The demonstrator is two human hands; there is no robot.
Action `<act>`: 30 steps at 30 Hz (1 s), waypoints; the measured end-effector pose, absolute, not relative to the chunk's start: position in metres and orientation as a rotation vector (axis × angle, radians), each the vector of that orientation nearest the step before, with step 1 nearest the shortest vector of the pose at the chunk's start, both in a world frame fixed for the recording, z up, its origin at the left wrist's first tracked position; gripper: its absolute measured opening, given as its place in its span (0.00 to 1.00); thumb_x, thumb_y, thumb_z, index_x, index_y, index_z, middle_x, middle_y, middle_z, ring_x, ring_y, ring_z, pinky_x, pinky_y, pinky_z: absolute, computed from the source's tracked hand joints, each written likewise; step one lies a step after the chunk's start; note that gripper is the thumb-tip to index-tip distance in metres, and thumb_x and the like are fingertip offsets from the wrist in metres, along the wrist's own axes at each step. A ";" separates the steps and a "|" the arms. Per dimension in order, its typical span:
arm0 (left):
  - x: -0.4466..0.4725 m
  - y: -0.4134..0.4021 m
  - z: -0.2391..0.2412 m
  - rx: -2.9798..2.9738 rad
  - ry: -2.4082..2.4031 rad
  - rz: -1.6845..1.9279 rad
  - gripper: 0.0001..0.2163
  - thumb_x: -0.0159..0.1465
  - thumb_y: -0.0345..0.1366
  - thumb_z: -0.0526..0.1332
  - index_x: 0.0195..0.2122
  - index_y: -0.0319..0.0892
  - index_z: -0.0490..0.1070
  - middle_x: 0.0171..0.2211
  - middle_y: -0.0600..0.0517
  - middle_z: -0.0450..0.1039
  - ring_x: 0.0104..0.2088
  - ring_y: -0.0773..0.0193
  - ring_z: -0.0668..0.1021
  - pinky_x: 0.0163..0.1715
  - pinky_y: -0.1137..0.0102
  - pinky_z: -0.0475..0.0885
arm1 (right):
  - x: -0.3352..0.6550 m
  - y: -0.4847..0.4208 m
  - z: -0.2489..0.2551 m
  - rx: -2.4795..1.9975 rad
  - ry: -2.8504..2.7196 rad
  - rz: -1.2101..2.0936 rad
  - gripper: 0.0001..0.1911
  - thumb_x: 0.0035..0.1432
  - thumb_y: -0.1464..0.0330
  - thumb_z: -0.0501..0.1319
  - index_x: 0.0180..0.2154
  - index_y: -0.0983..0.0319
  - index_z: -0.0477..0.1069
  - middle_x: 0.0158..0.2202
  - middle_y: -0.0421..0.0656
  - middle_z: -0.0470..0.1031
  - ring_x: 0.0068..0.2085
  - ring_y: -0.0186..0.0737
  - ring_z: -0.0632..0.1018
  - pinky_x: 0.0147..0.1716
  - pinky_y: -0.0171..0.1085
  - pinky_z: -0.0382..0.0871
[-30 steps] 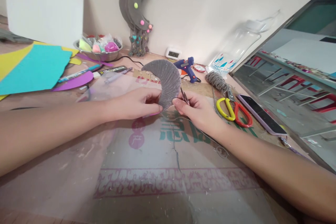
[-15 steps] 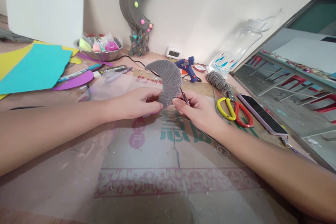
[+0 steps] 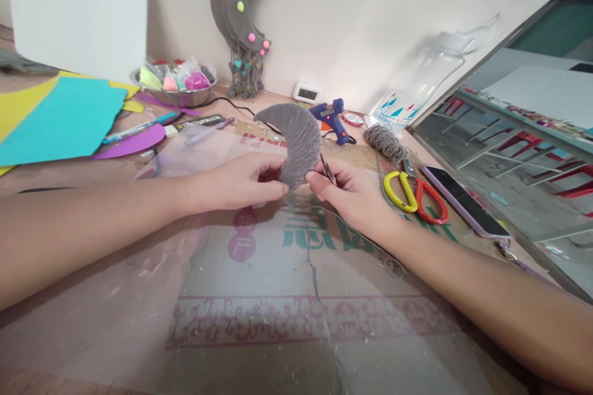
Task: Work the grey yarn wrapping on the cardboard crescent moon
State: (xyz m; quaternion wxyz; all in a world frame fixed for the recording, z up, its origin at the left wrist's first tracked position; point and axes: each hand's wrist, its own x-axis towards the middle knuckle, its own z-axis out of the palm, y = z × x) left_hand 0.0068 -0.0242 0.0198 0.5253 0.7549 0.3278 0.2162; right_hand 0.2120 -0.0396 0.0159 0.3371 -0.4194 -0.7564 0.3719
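A crescent moon wrapped in grey yarn [image 3: 301, 139] is held up over the plastic-covered table. My left hand [image 3: 241, 185] pinches its lower left edge between thumb and fingers. On the other side my right hand [image 3: 343, 188] has its thumb and fingers at the crescent's lower right edge. Something thin and dark, which looks like tweezers [image 3: 328, 168], sticks up from the right hand's fingers. A loose strand of yarn runs from beneath the hands toward the right forearm. The fingertips behind the crescent are hidden.
Behind stand a blue glue gun [image 3: 330, 118], a small clock [image 3: 306, 92] and a metal bowl [image 3: 173, 92] of coloured clay. To the right lie a yarn bundle [image 3: 384, 142], scissors [image 3: 417, 194] and a phone [image 3: 466, 200]. A decorated moon [image 3: 238, 18] hangs behind; coloured sheets [image 3: 65, 120] lie left.
Hardly anything differs. The crescent has tilted very slightly, and the right hand has shifted a touch to the right; the grip of both hands stays the same.
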 end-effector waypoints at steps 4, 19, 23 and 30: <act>0.006 -0.020 0.022 1.850 0.862 0.662 0.15 0.64 0.40 0.54 0.22 0.40 0.60 0.18 0.58 0.61 0.19 0.74 0.65 0.17 0.78 0.61 | 0.212 -0.039 0.018 -1.087 -1.924 0.971 0.13 0.60 0.63 0.56 0.25 0.61 0.60 0.21 0.33 0.55 0.22 0.29 0.56 0.22 0.34 0.50; 0.004 -0.017 0.019 1.925 0.904 0.636 0.15 0.64 0.42 0.54 0.23 0.41 0.62 0.18 0.58 0.65 0.17 0.74 0.69 0.18 0.78 0.63 | 0.235 -0.043 0.019 -0.918 -2.532 -0.260 0.12 0.66 0.68 0.49 0.41 0.63 0.71 0.32 0.43 0.75 0.32 0.36 0.74 0.32 0.35 0.64; 0.004 -0.016 0.019 1.877 0.903 0.617 0.15 0.65 0.43 0.54 0.23 0.41 0.62 0.17 0.58 0.64 0.16 0.73 0.68 0.15 0.78 0.62 | 0.234 -0.046 0.021 -0.902 -2.517 -0.340 0.18 0.67 0.60 0.48 0.41 0.64 0.70 0.31 0.44 0.74 0.31 0.37 0.74 0.30 0.34 0.63; 0.004 -0.015 0.016 1.917 0.894 0.673 0.15 0.65 0.42 0.54 0.23 0.40 0.62 0.17 0.58 0.63 0.17 0.75 0.67 0.17 0.79 0.62 | 0.234 -0.046 0.021 -0.950 -2.533 -0.386 0.19 0.65 0.57 0.50 0.46 0.64 0.68 0.34 0.44 0.74 0.32 0.38 0.74 0.30 0.35 0.63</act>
